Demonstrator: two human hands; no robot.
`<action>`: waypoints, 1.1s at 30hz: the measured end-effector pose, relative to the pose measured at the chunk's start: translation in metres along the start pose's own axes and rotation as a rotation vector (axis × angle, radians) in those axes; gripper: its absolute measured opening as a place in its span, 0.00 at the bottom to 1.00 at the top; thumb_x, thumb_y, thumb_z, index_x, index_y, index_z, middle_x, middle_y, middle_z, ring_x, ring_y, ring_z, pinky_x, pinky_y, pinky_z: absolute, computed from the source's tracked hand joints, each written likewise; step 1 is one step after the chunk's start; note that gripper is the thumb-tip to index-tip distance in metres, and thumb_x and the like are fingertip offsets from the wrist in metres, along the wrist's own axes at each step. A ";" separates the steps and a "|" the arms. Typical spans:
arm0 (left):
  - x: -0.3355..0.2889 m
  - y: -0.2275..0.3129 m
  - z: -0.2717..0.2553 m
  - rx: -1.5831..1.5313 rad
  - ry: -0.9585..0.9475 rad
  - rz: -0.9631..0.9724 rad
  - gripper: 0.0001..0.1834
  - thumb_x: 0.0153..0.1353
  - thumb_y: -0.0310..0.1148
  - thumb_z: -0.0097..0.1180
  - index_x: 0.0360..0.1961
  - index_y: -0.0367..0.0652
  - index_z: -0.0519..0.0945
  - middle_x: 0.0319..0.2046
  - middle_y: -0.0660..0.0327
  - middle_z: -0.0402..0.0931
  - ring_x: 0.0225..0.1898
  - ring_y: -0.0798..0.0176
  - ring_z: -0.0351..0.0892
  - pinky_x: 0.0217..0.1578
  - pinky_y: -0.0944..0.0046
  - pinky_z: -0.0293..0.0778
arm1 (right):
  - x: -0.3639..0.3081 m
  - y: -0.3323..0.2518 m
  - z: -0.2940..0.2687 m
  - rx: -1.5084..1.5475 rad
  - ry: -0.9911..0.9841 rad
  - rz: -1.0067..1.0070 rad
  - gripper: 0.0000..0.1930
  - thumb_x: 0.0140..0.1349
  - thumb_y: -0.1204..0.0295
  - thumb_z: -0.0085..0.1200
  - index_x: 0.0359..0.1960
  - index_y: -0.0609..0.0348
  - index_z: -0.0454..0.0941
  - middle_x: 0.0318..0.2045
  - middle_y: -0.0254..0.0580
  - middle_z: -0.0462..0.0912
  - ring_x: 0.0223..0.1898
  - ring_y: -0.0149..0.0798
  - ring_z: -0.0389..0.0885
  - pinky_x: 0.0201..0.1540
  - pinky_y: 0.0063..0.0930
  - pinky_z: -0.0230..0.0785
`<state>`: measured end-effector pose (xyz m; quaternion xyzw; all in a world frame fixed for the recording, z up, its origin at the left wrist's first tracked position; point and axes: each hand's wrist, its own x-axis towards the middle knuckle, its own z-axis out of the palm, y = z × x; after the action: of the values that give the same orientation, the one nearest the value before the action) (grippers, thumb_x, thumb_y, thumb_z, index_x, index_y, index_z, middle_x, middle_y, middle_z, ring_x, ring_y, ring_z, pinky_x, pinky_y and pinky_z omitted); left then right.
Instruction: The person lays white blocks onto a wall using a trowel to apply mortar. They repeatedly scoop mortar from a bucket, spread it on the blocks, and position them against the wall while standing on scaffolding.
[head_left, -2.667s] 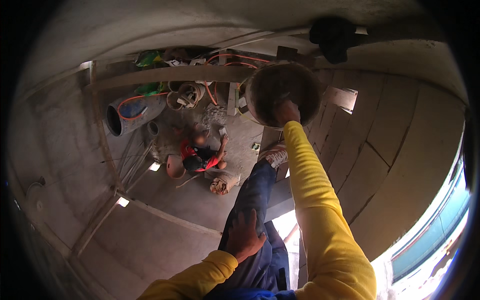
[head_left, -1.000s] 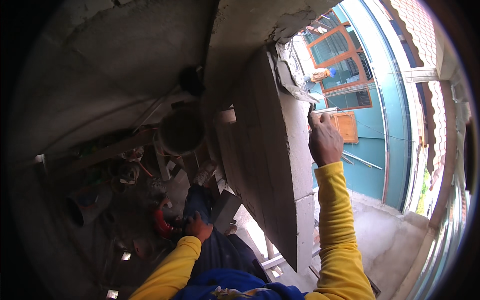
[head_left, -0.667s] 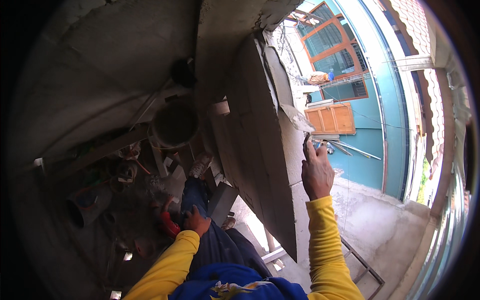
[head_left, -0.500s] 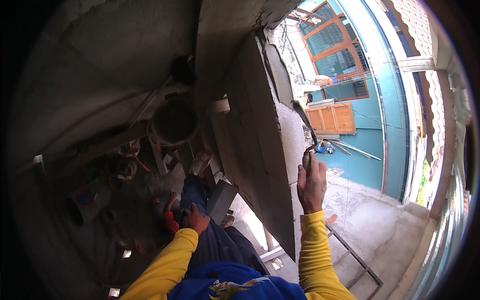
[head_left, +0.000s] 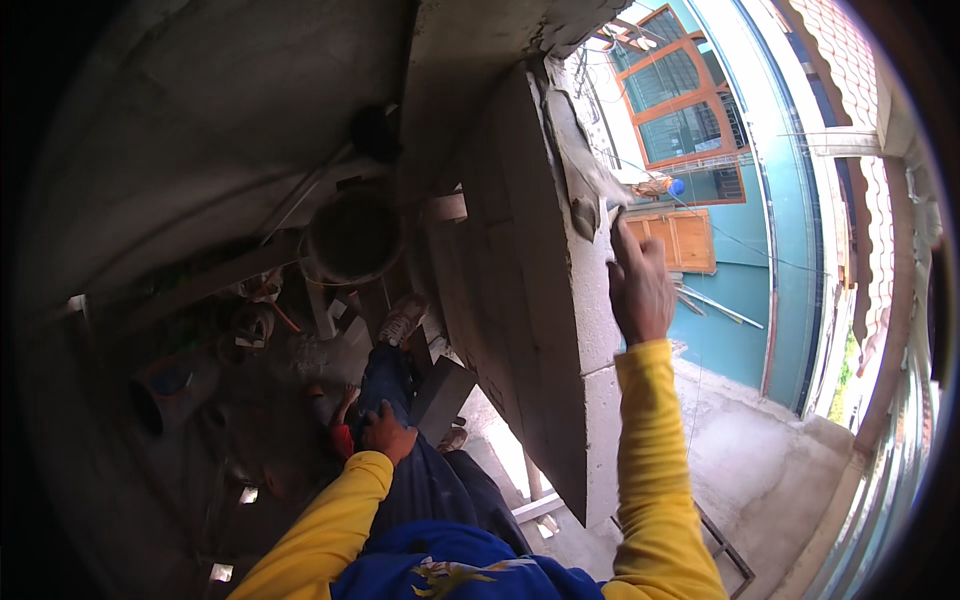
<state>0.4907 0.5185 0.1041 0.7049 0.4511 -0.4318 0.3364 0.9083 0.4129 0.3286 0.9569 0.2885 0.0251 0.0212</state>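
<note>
My right hand (head_left: 643,290) is closed round the handle of a trowel, which it mostly hides. The blade (head_left: 606,200) is smeared by motion and lies at the wet grey mortar (head_left: 572,150) along the narrow edge of the block wall (head_left: 596,330). Below the mortar, that pale edge is bare. A lump of mortar (head_left: 585,217) clings to the edge just left of my fingers. My left hand (head_left: 388,437) rests on my jeans leg (head_left: 388,385) with its fingers apart, holding nothing.
A round bucket (head_left: 355,235) stands in shadow left of the wall. Below, near my left hand, a person's red sleeve (head_left: 343,440) shows. A loose grey block (head_left: 442,400) is by my leg. Beyond the wall are an orange wooden panel (head_left: 690,240) and a metal frame (head_left: 728,550).
My right hand has moved up along the wall's edge with the trowel, whose blade now meets the mortar. My left hand stays on my leg. The view has shifted slightly.
</note>
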 end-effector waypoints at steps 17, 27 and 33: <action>0.000 -0.002 0.007 -0.010 0.011 -0.012 0.54 0.59 0.52 0.69 0.82 0.49 0.56 0.74 0.37 0.61 0.68 0.30 0.72 0.68 0.42 0.72 | -0.103 0.019 -0.043 -0.111 -0.296 0.143 0.32 0.64 0.67 0.68 0.71 0.42 0.74 0.40 0.47 0.80 0.38 0.55 0.86 0.40 0.50 0.78; -0.001 -0.007 0.001 -0.006 0.027 0.006 0.54 0.59 0.53 0.69 0.81 0.49 0.57 0.73 0.35 0.63 0.68 0.30 0.73 0.67 0.42 0.72 | -0.142 -0.090 0.139 0.685 0.155 0.495 0.30 0.75 0.66 0.57 0.68 0.76 0.62 0.60 0.73 0.70 0.62 0.68 0.70 0.70 0.54 0.61; -0.004 -0.012 0.009 0.095 0.033 0.035 0.55 0.58 0.55 0.69 0.81 0.50 0.57 0.73 0.34 0.62 0.67 0.29 0.74 0.67 0.41 0.73 | -0.108 -0.172 0.210 0.768 0.146 0.525 0.28 0.76 0.68 0.57 0.65 0.75 0.59 0.56 0.69 0.71 0.57 0.62 0.73 0.66 0.49 0.65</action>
<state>0.4760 0.5139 0.1036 0.7348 0.4231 -0.4353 0.3026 0.7365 0.4909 0.1053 0.9319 0.0259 -0.0118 -0.3615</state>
